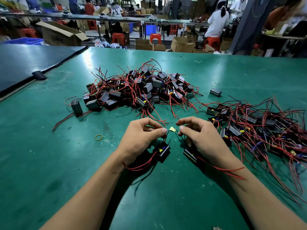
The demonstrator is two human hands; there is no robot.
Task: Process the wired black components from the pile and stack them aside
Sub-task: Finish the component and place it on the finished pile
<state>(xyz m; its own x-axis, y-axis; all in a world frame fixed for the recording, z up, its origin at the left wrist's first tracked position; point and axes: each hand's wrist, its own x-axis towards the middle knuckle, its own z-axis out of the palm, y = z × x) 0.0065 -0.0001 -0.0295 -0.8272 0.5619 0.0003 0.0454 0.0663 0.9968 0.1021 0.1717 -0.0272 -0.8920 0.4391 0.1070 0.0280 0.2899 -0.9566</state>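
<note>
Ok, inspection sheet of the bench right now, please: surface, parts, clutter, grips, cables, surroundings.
Surface: green mat, scuffed.
Job's things: pile mid-table; heap at right; left part and right part near the hands.
Clutter: rubber band, yellow scrap, lone block.
Grips: left hand pinches left part's leads; right hand pinches right part's leads.
Cables: red and black leads trail loose over the mat.
Surroundings: boxes, red stools, people at benches.

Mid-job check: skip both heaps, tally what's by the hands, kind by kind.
Black wired components: 2, wires pinched by left hand and right hand
Rubber band: 1
Yellow tag: 1
Total: 4
</note>
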